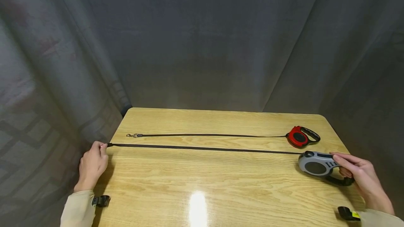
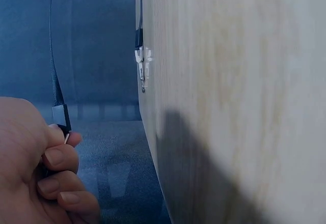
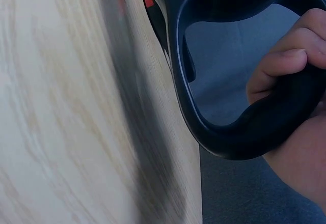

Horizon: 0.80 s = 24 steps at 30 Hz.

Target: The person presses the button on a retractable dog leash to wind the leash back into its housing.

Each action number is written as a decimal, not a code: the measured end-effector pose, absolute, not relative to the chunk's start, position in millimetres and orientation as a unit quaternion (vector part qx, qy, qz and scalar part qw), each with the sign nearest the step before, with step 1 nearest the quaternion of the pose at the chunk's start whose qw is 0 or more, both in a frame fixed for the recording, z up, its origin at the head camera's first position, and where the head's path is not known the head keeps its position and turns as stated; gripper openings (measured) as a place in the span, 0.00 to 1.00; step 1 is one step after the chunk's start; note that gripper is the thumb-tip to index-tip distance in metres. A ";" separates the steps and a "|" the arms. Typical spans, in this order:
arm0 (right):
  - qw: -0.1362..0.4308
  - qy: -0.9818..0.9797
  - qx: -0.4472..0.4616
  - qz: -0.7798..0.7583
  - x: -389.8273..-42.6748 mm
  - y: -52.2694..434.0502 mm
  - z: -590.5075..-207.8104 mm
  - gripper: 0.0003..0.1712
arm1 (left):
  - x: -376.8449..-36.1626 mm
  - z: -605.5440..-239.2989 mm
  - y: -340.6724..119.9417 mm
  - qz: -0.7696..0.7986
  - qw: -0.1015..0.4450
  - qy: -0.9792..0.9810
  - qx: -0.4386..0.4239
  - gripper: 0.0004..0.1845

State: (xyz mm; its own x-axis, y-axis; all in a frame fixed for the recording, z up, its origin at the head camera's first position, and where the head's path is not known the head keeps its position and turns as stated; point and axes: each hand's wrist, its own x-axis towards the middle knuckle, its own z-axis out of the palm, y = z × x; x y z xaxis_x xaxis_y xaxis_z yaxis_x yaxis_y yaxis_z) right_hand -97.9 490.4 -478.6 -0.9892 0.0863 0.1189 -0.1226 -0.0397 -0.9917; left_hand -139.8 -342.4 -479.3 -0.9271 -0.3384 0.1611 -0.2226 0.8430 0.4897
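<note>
A grey and black retractable dog leash point(image 1: 315, 168) is held above the table's right side by my right hand point(image 1: 363, 174). In the right wrist view the fingers point(image 3: 285, 63) curl round its black handle point(image 3: 254, 127). Its dark strap point(image 1: 202, 148) runs straight across to the left. At the strap's far end my left hand point(image 1: 93, 164) pinches the clip end, beside the table's left edge. The left wrist view shows the strap's end fitting point(image 2: 60, 116) at the fingertips; the clip itself is mostly hidden by the fingers.
Behind lies a red retractable leash point(image 1: 298, 137) on the wooden table point(image 1: 157, 185), its strap point(image 1: 208, 135) stretched left to a metal clip point(image 1: 132, 135). Grey curtains point(image 1: 202, 45) hang at the back and both sides.
</note>
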 end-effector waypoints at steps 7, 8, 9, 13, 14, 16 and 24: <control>0.062 -0.684 0.007 0.727 -97.2 488.5 -479.5 0.23 | -140.2 -479.2 -340.1 -0.241 0.120 -0.952 0.147 0.20; 0.060 -0.683 0.007 0.728 -96.9 488.6 -479.1 0.23 | -140.0 -479.1 -339.6 -0.241 0.119 -0.952 0.148 0.20; 0.058 -0.681 0.007 0.730 -96.7 488.6 -478.5 0.23 | -140.0 -479.0 -339.2 -0.241 0.119 -0.952 0.149 0.20; 0.056 -0.680 0.007 0.731 -95.7 487.9 -476.6 0.23 | -139.8 -478.1 -337.6 -0.241 0.121 -0.951 0.149 0.21; 0.057 -0.680 0.007 0.731 -95.5 487.7 -476.3 0.23 | -139.7 -477.9 -337.3 -0.240 0.122 -0.951 0.149 0.21; 0.062 -0.684 0.005 0.727 -95.1 487.0 -476.5 0.23 | -139.8 -477.5 -336.9 -0.241 0.123 -0.952 0.146 0.21; 0.065 -0.676 0.003 0.734 -93.2 485.2 -482.0 0.25 | -139.3 -478.5 -335.4 -0.242 0.125 -0.951 0.146 0.21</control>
